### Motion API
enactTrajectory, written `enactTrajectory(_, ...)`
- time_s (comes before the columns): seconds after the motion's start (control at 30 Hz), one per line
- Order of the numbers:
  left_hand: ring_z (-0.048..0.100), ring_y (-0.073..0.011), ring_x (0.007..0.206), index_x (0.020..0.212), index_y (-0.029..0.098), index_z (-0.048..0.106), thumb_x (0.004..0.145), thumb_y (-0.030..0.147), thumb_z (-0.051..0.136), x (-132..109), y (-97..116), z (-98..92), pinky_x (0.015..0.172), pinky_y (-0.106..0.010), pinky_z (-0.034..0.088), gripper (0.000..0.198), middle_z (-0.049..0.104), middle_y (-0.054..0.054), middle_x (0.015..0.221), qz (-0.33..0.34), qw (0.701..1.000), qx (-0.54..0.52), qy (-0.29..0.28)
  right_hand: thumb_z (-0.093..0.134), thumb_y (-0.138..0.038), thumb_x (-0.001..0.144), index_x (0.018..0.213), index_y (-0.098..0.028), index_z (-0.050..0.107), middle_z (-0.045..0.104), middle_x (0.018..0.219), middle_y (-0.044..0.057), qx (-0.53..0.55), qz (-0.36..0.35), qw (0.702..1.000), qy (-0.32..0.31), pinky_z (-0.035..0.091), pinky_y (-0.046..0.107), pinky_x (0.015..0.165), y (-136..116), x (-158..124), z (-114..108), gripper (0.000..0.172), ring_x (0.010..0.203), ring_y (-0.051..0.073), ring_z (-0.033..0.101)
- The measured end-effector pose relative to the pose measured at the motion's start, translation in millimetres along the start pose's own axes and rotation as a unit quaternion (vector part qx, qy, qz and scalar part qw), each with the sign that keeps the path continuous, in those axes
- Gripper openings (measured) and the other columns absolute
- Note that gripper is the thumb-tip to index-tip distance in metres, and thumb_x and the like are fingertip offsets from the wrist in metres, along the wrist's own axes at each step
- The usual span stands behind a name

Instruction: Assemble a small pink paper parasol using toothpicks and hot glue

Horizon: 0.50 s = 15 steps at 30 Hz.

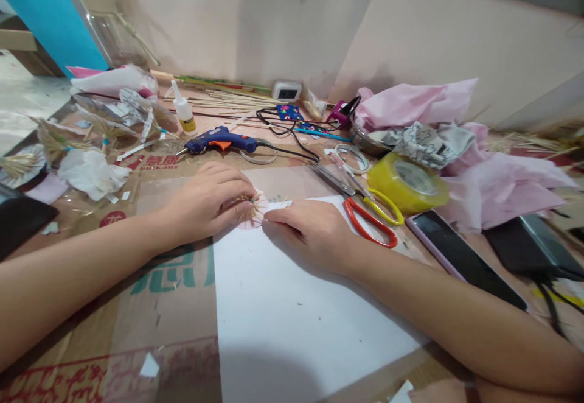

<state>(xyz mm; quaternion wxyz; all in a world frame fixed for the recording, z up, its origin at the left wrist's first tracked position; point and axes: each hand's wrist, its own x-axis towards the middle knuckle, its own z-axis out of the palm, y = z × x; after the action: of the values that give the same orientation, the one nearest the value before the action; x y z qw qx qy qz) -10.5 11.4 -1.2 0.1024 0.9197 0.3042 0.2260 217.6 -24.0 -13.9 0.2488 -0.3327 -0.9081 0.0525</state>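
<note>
The step in hand appears to be the fine setting of thin spokes in a small stick fan (250, 211). It is best done with light, even pressure, since slivers this thin are judged likely to snap or spring out of line if squeezed hard. The hub is better steadied by one hand while a single spoke at a time is nudged by the other, and the piece is best kept low over the white sheet (283, 318) so that nothing drops far. The left hand (205, 199) is curled over the fan from the left, its fingers bent and closed on the near-left part. The right hand (312, 226) lies knuckles up, its fingertips drawn together at the fan's right edge. Whether a spoke is pinched there or only pressed cannot be told. The fan sits between both hands at the far edge of the sheet, which lies on brown cardboard (173, 293). It is seen as pale, straw-coloured sticks radiating from a centre over a faint pink disc, mostly hidden by fingers. Orange-handled scissors (371, 220) lie just to the right.
</note>
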Motion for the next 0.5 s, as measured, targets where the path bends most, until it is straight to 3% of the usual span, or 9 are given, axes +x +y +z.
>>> enactTrajectory(0.27,0.06,-0.0212,0.098,0.096,0.017,0.065,0.095,0.033,0.043,-0.2,-0.3,1.1,0.089,-0.036,0.038,0.027,0.069,-0.007,0.101,0.012,1.0,0.006,0.008,0.043,-0.022,0.094,0.086,-0.018,0.067,0.067,0.066,0.002,0.003,-0.011,1.0,-0.001,0.034,0.025,0.058,1.1,0.8,0.1,0.026,0.061,0.012,0.055)
enactTrajectory(0.5,0.059,-0.0215,0.096,0.093,0.017,0.064,0.095,0.037,0.042,-1.8,-0.5,1.0,0.088,-0.037,0.038,0.029,0.069,-0.006,0.096,-0.001,0.998,0.041,0.04,0.047,-0.016,0.089,0.071,-0.019,0.063,0.059,0.056,0.0,-0.034,-0.043,0.998,0.041,0.032,0.026,0.055,-1.7,-1.5,-0.3,0.024,0.053,0.012,0.048)
